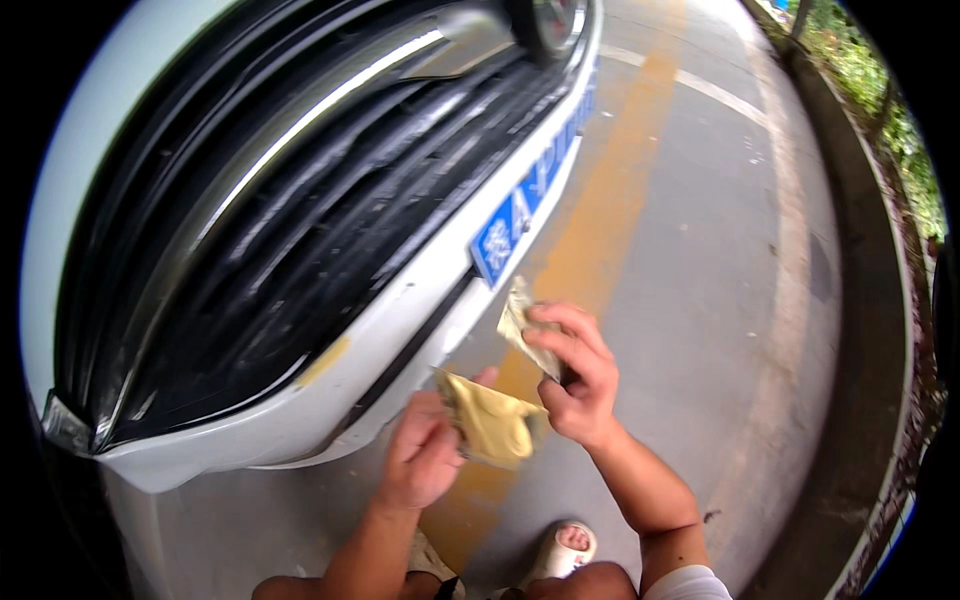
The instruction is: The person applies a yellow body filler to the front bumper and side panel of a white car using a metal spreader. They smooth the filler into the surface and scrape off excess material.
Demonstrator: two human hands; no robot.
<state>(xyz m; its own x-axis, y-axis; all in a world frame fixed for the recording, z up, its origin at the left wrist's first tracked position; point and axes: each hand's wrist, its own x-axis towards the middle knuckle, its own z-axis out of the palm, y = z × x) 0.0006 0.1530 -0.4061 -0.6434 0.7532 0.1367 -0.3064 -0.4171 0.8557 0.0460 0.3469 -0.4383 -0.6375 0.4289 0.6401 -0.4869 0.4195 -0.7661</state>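
Observation:
My left hand [425, 455] is closed on the left edge of a clear plastic packet [490, 420] with something yellow, folded and soft-looking inside. Its thumb and fingers pinch the film. Slightly higher and to the right, my right hand [580, 375] grips a crinkled, pale yellow-green piece [517, 322] that looks like wrapper. Whether this piece joins the packet cannot be made out. Both hands are in front of my body, close to the white car's front bumper [350, 350].
The car's black grille [330, 220] and blue number plate [530, 205] fill the left side. Grey floor [700, 300] with a yellow stripe [610, 200] runs alongside. A low wall [870, 230] with plants [905, 140] behind it curves along the right. My sandalled foot [568, 548] stands below.

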